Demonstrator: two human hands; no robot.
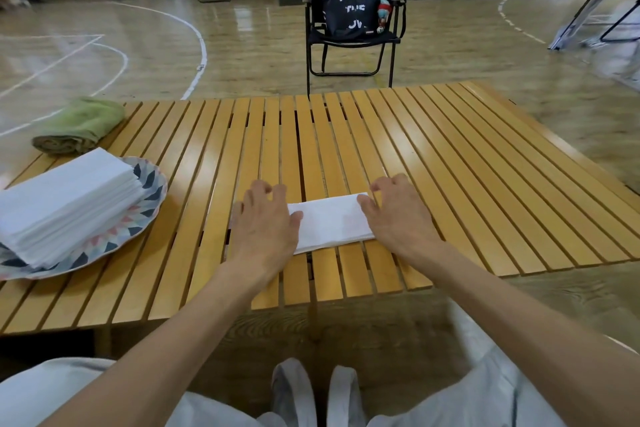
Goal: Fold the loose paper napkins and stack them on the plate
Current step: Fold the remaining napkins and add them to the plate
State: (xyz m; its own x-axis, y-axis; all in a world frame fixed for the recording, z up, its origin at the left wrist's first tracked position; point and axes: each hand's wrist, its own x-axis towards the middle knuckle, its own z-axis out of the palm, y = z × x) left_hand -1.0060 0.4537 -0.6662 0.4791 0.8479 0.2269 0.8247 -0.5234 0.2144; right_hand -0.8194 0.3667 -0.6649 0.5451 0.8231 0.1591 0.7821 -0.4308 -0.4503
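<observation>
Two hands press napkin; plate, towel left.

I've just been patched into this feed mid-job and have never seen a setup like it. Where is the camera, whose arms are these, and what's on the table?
There is no machine here. A camera worn on a person's head looks down at their bare arms. Both hands, the left hand and right hand, rest on the ends of one folded white napkin lying on a slatted wooden table. Further left, a patterned plate holds a stack of folded napkins; behind it lies a rolled green towel. Nothing is lifted.
</observation>
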